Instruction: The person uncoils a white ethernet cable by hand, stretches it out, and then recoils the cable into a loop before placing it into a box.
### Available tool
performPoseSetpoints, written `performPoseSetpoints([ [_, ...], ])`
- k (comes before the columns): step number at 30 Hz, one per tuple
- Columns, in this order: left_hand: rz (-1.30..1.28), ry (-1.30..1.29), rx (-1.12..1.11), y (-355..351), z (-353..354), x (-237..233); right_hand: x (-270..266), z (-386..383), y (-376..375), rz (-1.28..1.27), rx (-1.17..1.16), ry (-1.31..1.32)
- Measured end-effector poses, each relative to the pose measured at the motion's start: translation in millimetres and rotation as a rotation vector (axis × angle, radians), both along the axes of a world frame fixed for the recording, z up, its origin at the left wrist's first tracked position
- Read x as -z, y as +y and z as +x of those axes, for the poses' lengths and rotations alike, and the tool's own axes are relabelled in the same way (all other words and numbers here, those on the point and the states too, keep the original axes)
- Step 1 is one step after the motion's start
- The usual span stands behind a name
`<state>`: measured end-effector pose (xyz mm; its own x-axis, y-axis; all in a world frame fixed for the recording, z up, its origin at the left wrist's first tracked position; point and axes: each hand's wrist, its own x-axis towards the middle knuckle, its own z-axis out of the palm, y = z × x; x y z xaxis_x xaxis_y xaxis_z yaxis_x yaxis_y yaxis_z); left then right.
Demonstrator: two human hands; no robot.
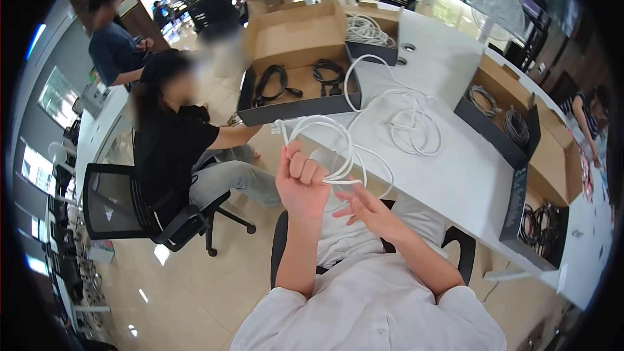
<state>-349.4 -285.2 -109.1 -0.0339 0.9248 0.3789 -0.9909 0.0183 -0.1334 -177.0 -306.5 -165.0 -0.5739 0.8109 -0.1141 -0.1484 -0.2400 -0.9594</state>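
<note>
My left hand (303,181) is raised in front of me, its fingers curled round a loosely coiled white cable (342,172). One end of that cable, with a small white connector (275,128), sticks up above the thumb. Just below the loops, my right hand (365,212) has its fingers spread, fingertips close to the hanging strands. From the coil, more white cable (416,151) runs onto the white table (448,179) and lies there in loose loops.
An open box (299,112) with black cables stands ahead, beside another box with white cable (370,31). More boxes with grey cables (517,125) and black cables (539,226) line the right. A seated person (172,149) is close on my left; another stands behind.
</note>
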Motion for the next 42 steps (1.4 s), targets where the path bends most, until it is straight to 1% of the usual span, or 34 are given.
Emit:
performPoseSetpoints([
  [2, -0.001, -0.026, 0.039, 3, 3, -4, -14, 6, 5, -0.094, 0.071, 0.138],
  [5, 0.043, 0.007, 0.117, 7, 5, -8, -24, 24, 21, -0.277, 0.279, 0.496],
  [8, 0.019, 0.132, 0.149, 7, 11, -14, -29, 60, 35, -0.437, 0.205, 0.857],
  [9, 0.024, 0.140, 0.228, 9, 15, -13, -45, 61, 30, -0.393, 0.320, 0.791],
  [11, 0.031, 0.155, 0.388, 12, 25, -10, -51, 76, 26, -0.248, 0.276, 0.536],
  [12, 0.013, 0.201, 0.444, 13, 33, -8, -54, 84, 23, -0.180, 0.255, 0.405],
  [14, -0.021, 0.292, 0.553, 11, 50, -7, -63, 87, 19, -0.167, 0.323, 0.274],
  [15, -0.027, 0.349, 0.565, 11, 56, -4, -64, 88, 17, -0.157, 0.354, 0.208],
  [18, -0.032, 0.492, 0.608, 13, 68, 1, -61, 98, 13, -0.118, 0.397, 0.154],
  [20, -0.033, 0.548, 0.652, 14, 73, 3, -57, 109, 11, -0.085, 0.382, 0.178],
  [21, -0.027, 0.503, 0.602, 12, 73, -1, -58, 115, 10, -0.074, 0.372, 0.189],
  [23, -0.002, 0.417, 0.496, 14, 71, -3, -52, 120, 12, -0.146, 0.420, 0.409],
  [24, 0.008, 0.373, 0.408, 15, 68, -6, -49, 123, 14, -0.182, 0.441, 0.519],
  [26, 0.031, 0.282, 0.228, 19, 60, -12, -48, 127, 16, -0.338, 0.602, 0.627],
  [28, 0.059, 0.225, 0.156, 19, 54, -20, -68, 119, 13, -0.551, 0.768, 0.720],
  [31, 0.146, 0.206, 0.079, 17, 37, -27, -74, 121, 5, -0.441, 0.765, 0.423],
  [34, 0.178, 0.218, 0.013, 10, 14, -33, -32, 164, 13, -0.294, 0.604, 0.539],
  [36, 0.192, 0.218, -0.029, 6, -2, -37, -26, 196, 21, -0.445, 0.338, 1.077],
  [38, 0.182, 0.272, -0.100, 3, -13, -37, -38, 222, 22, -0.580, 0.303, 1.467],
  [40, 0.158, 0.335, -0.142, 3, -28, -31, -57, 253, 22, -0.341, 0.478, 1.598],
  [42, 0.115, 0.286, -0.190, 0, -49, -25, -86, 269, 19, -0.032, 0.601, 1.736],
])
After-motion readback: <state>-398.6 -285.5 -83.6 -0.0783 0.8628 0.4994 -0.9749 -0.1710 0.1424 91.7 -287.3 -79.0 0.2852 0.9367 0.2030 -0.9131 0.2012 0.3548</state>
